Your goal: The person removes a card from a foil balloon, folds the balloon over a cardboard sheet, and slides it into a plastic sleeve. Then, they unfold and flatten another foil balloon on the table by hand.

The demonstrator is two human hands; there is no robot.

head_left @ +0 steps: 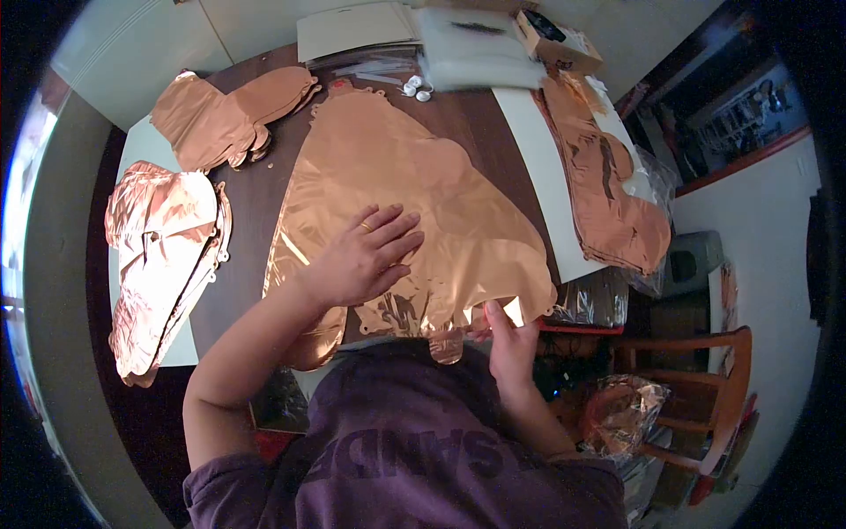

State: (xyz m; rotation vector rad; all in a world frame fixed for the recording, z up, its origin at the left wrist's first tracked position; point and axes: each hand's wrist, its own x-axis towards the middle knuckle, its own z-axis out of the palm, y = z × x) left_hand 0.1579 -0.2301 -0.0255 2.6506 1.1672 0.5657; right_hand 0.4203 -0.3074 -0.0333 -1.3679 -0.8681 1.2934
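A large flat copper-coloured foil balloon [388, 176] lies across the table in front of me, its wide end towards my body. My left hand [374, 251], with a ring on one finger, rests flat on the middle of the foil, fingers stretched out. At the near right edge, my right hand [511, 339] grips the balloon between the thumb on top and fingers mostly hidden beneath. A rounded tab [447, 346] of the foil hangs over the table's front edge, close to my shirt.
Stacked foil balloons lie at the far left [211, 119], near left [163, 256] and right [608, 176]. Behind are a stack of cards [357, 31], a clear plastic pack [476, 53], white ribbon rolls [416, 86] and a cardboard box [560, 44]. A wooden chair [731, 388] stands right.
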